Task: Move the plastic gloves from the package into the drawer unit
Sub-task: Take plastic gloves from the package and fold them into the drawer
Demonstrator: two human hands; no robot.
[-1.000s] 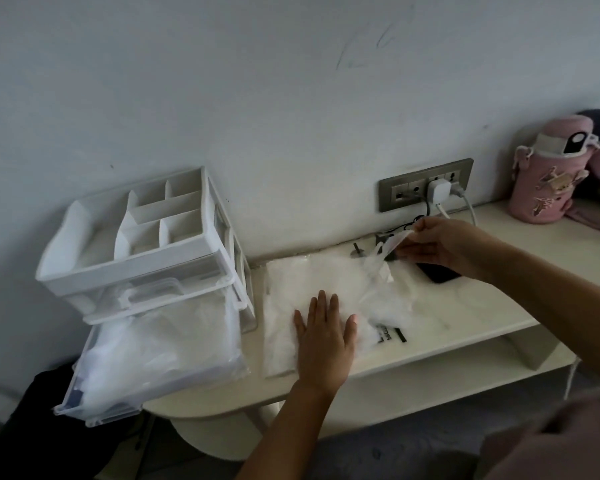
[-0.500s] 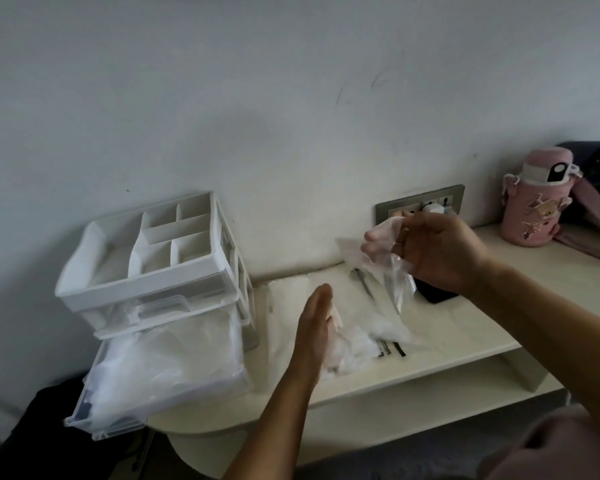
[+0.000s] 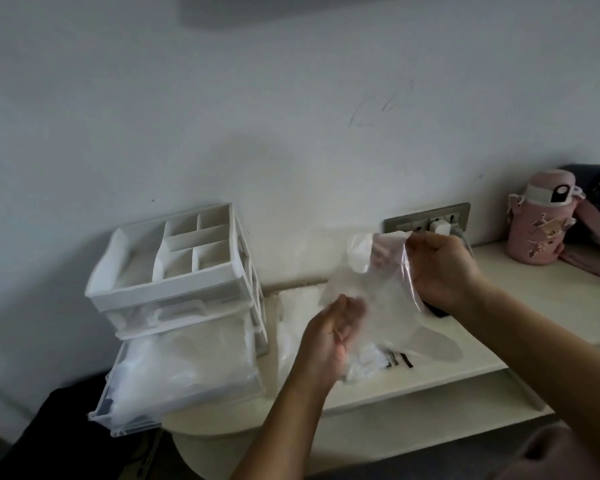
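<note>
The right hand [image 3: 440,271] is raised above the surface [image 3: 520,306], its grip pinching the upper edge of one translucent plastic glove [image 3: 378,285], which hangs free in the air between both hands. The left hand [image 3: 329,336] sits at the lower edge of this glove with its fingers curled. Motion blur prevents confirmation, so it cannot be told whether its grip pinches the glove or holds nothing. The package [image 3: 293,327] lies flat on the surface, just beside the drawer unit [image 3: 174,268], and white material remains visible in it below the hands. The lower drawer [image 3: 184,372] of the unit is pulled out and holds a substantial heap of translucent plastic, judged to be gloves already transferred. The task is therefore judged to be well under way but not complete: the glove in hand has yet to reach the drawer, and the package is not yet emptied. A pink bottle [image 3: 537,223] stands well apart at the right.
</note>
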